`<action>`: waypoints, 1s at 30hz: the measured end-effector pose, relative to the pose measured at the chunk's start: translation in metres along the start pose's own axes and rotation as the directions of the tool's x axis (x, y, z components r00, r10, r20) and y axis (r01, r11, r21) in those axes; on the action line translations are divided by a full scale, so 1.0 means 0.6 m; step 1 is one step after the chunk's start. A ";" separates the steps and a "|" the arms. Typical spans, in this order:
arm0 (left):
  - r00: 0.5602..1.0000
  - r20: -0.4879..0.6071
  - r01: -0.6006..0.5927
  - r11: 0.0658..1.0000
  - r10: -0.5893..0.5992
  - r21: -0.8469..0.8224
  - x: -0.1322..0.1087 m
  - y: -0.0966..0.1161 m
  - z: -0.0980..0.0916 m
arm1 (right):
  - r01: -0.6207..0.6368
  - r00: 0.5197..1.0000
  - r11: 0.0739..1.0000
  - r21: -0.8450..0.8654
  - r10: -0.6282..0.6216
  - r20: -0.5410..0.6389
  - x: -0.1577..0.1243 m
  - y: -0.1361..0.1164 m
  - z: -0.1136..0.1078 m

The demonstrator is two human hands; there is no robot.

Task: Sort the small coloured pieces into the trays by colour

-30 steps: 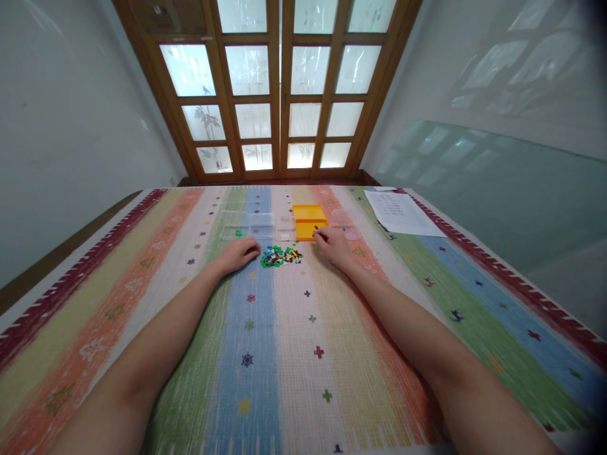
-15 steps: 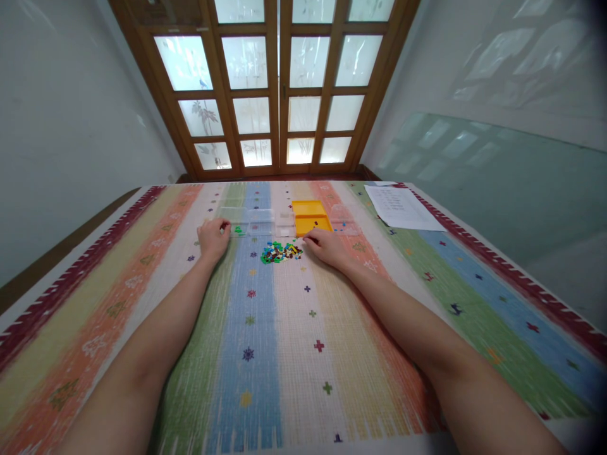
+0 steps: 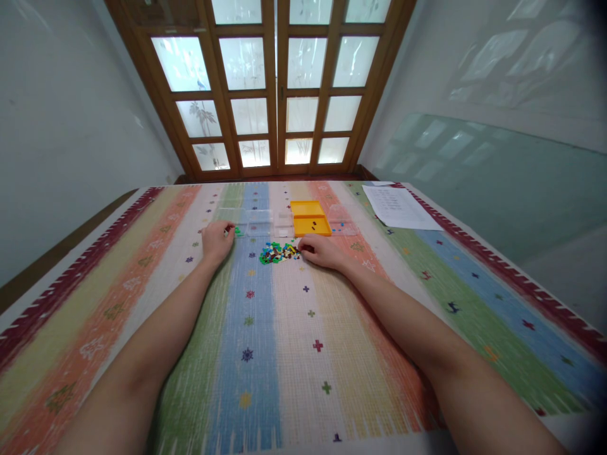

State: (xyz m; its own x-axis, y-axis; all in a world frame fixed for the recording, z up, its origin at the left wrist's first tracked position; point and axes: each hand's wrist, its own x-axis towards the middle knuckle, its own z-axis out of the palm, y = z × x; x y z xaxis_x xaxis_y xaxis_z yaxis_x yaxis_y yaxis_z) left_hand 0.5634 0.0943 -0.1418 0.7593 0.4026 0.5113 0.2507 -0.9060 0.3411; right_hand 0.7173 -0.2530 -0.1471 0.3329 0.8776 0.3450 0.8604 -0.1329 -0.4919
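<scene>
A small heap of mixed coloured pieces [image 3: 277, 253] lies on the striped cloth [image 3: 284, 328]. My right hand [image 3: 318, 248] rests at the heap's right edge, fingers curled and pinching among the pieces. What it pinches is too small to name. My left hand [image 3: 217, 239] sits left of the heap beside a clear tray [image 3: 232, 218] that holds a few green pieces [image 3: 237, 231]. Its fingers are closed at the tray's front edge. Behind the heap an orange tray [image 3: 310, 218] contains a couple of dark pieces.
More clear trays [image 3: 262, 221] stand in a row on either side of the orange one, including one at the right [image 3: 343, 219]. A printed sheet of paper [image 3: 398, 206] lies at the far right. Wooden glazed doors [image 3: 275, 88] close the far end.
My left hand went from the heap's left side up to the clear tray with green pieces. My right hand drew back from the orange tray to the heap's right edge.
</scene>
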 end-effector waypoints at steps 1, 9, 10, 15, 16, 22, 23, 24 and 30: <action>0.999 0.015 -0.034 0.999 0.035 -0.024 -0.001 0.007 0.002 | -0.004 1.000 1.000 0.000 0.004 0.000 0.000 0.000 0.001; 0.886 0.249 -0.346 0.916 0.391 -0.206 -0.025 0.076 0.027 | -0.024 0.999 1.000 -0.017 0.023 -0.030 0.003 -0.004 0.006; 0.867 0.274 -0.367 0.906 0.415 -0.211 -0.027 0.083 0.030 | -0.024 0.999 0.999 -0.026 0.023 -0.032 0.003 -0.004 0.007; 0.830 0.322 -0.393 0.887 0.456 -0.243 -0.032 0.096 0.038 | -0.019 0.999 0.998 -0.056 0.016 -0.042 0.005 -0.003 0.010; 0.830 0.326 -0.394 0.889 0.453 -0.234 -0.032 0.097 0.038 | -0.018 0.999 0.998 -0.059 0.016 -0.044 0.005 -0.002 0.011; 0.843 0.331 -0.382 0.906 0.423 -0.184 -0.030 0.093 0.039 | -0.021 0.999 0.999 -0.048 0.019 -0.046 0.006 0.003 0.015; 0.850 0.326 -0.370 0.909 0.415 -0.192 -0.029 0.091 0.040 | -0.019 0.999 0.999 -0.046 0.017 -0.046 0.006 0.003 0.015; 0.856 0.322 -0.355 0.912 0.405 -0.203 -0.029 0.089 0.041 | -0.018 0.999 0.999 -0.046 0.016 -0.047 0.006 0.002 0.015; 0.881 0.311 -0.288 0.926 0.356 -0.246 -0.027 0.079 0.047 | -0.016 0.999 0.999 -0.048 0.014 -0.041 0.007 -0.003 0.013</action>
State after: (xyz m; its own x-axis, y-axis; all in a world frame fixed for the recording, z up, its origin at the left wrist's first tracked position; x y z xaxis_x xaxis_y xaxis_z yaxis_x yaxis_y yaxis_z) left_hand 0.5798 0.0412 -0.1563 0.9449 -0.0087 0.3271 -0.1339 -0.9223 0.3624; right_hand 0.7138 -0.2455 -0.1510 0.3603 0.8562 0.3703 0.8724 -0.1688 -0.4587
